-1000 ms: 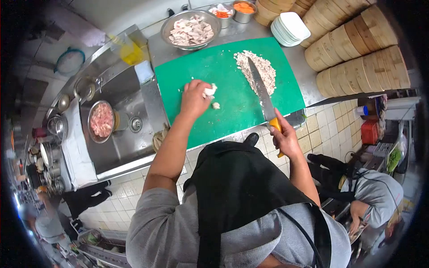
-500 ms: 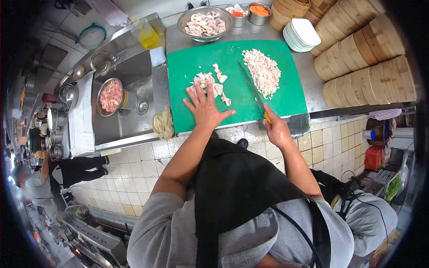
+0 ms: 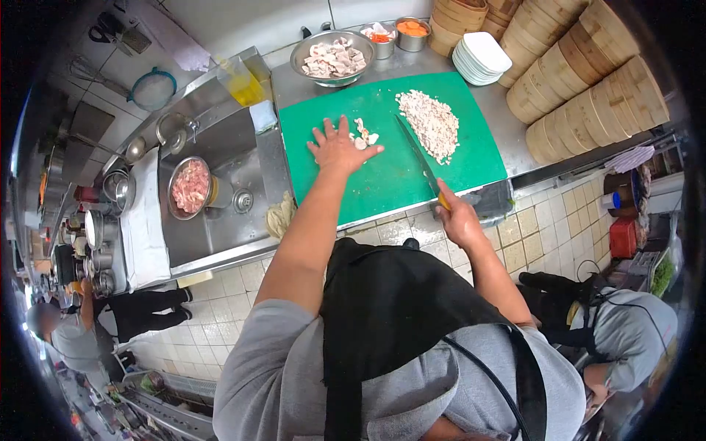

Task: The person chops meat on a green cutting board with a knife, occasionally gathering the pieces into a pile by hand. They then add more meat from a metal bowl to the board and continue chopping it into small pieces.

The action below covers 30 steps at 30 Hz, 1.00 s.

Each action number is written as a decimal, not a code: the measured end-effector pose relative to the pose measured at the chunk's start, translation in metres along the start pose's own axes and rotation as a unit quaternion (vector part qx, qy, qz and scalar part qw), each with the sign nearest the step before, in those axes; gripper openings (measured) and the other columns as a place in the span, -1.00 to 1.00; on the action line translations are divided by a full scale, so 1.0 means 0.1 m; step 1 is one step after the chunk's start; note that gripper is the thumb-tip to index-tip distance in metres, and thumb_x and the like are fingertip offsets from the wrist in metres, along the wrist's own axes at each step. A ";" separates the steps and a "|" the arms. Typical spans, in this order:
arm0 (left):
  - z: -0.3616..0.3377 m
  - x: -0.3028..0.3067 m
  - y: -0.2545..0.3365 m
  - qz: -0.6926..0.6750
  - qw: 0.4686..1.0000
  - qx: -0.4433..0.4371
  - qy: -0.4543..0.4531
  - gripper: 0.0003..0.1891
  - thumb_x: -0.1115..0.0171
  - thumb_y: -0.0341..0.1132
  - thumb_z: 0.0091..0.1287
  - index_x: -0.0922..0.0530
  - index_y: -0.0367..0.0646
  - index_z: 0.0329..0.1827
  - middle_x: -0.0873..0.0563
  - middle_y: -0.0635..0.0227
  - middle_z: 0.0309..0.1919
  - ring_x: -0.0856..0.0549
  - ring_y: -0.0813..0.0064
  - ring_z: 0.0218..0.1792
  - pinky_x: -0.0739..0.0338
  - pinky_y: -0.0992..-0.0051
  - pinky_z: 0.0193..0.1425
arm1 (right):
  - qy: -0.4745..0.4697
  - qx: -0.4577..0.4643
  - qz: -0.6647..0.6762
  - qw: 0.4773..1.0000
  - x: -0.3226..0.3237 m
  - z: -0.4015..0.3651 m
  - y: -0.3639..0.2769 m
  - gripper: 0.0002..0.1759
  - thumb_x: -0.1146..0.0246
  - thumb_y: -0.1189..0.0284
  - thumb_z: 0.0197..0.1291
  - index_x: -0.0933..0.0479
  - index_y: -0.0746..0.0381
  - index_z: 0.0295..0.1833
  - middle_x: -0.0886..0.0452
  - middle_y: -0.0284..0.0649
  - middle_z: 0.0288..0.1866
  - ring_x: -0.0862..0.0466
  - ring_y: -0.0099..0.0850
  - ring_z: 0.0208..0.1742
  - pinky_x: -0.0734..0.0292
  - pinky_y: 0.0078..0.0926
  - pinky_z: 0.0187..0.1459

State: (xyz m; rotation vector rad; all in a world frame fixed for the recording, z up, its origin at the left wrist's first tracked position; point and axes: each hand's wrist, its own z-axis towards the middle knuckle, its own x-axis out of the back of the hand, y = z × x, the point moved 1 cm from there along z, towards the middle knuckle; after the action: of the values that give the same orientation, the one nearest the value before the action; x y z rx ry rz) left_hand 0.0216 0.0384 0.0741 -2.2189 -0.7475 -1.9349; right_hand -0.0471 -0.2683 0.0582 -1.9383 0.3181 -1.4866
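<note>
My left hand lies flat on the green cutting board, its fingers spread. A few pale chopped meat pieces show beside its thumb; whatever lies beneath the palm is hidden. In my right hand, at the board's near edge, is a kitchen knife with a yellow handle. Its long blade rests against the board and points away from me. Just right of the blade is a large heap of finely chopped pale meat.
Behind the board stand a steel bowl of sliced meat and small tins, one with orange slices. Stacked white plates and bamboo steamers are right. The sink holds a meat bowl. Co-workers stand either side.
My left hand has slid forward over the loose meat pieces, and fewer of them show around it. My right hand keeps the knife beside the heap. The camera view has shifted slightly.
</note>
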 end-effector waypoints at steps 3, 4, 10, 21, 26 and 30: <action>0.24 -0.16 0.10 -0.019 1.000 -0.010 0.010 0.16 -0.45 0.44 0.08 -0.27 0.03 0.69 -0.22 0.05 0.67 -0.20 -0.17 0.64 -0.07 -0.27 0.64 | 0.026 0.018 0.017 0.999 -0.15 -0.02 -0.20 -0.25 -0.31 0.48 0.36 -0.31 0.02 0.64 -0.68 0.31 0.10 -0.66 0.25 0.17 -0.56 0.06 0.19; 0.31 -0.26 0.10 -0.008 0.999 -0.032 0.020 -0.02 -0.44 0.33 0.16 -0.40 0.04 0.60 -0.34 0.11 0.59 -0.29 -0.12 0.58 -0.15 -0.24 0.61 | 0.026 0.013 0.014 0.999 -0.18 -0.02 -0.24 -0.25 -0.31 0.48 0.36 -0.31 0.02 0.64 -0.68 0.31 0.10 -0.66 0.25 0.17 -0.56 0.06 0.19; 0.35 -0.64 -0.25 -0.036 0.967 -0.240 0.079 -0.58 -0.41 -0.12 0.30 -0.75 0.12 0.24 -0.65 0.30 0.30 -0.52 0.11 0.37 -0.40 0.02 0.49 | 0.025 -0.009 0.024 0.999 -0.24 0.03 -0.39 -0.28 -0.29 0.46 0.39 -0.31 0.05 0.64 -0.67 0.31 0.12 -0.65 0.25 0.19 -0.56 0.06 0.20; 0.24 -0.69 -0.48 -0.205 0.905 -0.346 0.137 -0.71 -0.55 -0.14 0.21 -0.83 0.16 0.00 -0.81 0.44 0.05 -0.64 0.19 0.23 -0.50 0.11 0.34 | 0.083 0.109 0.002 0.991 -0.23 0.28 -0.65 -0.22 -0.25 0.45 0.44 -0.18 -0.08 0.71 -0.68 0.17 0.00 -0.69 0.21 -0.01 -0.59 0.08 0.07; 0.11 -0.53 -0.41 -0.225 0.899 -0.316 0.204 -0.84 -0.54 -0.15 0.22 -0.84 0.11 -0.18 -0.80 0.48 -0.03 -0.66 0.25 0.16 -0.53 0.10 0.25 | 0.026 0.070 -0.030 0.997 -0.35 0.32 -0.51 -0.24 -0.21 0.43 0.46 -0.19 -0.09 0.71 -0.66 0.17 -0.09 -0.69 0.20 -0.09 -0.59 0.10 0.01; 0.13 -0.56 -0.46 -0.205 0.902 -0.322 0.201 -0.90 -0.51 -0.25 0.26 -0.82 0.01 -0.21 -0.80 0.39 -0.08 -0.68 0.17 0.06 -0.55 0.15 0.21 | 0.017 0.062 -0.027 0.998 -0.33 0.30 -0.60 -0.25 -0.19 0.43 0.46 -0.18 -0.10 0.71 -0.65 0.22 -0.12 -0.68 0.23 -0.10 -0.59 0.13 0.02</action>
State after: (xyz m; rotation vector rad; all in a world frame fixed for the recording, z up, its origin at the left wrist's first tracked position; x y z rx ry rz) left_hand 0.0103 0.0672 0.0078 -1.8990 -0.5968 -3.1023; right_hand -0.0421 -0.1942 0.0676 -1.8373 0.1842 -1.5395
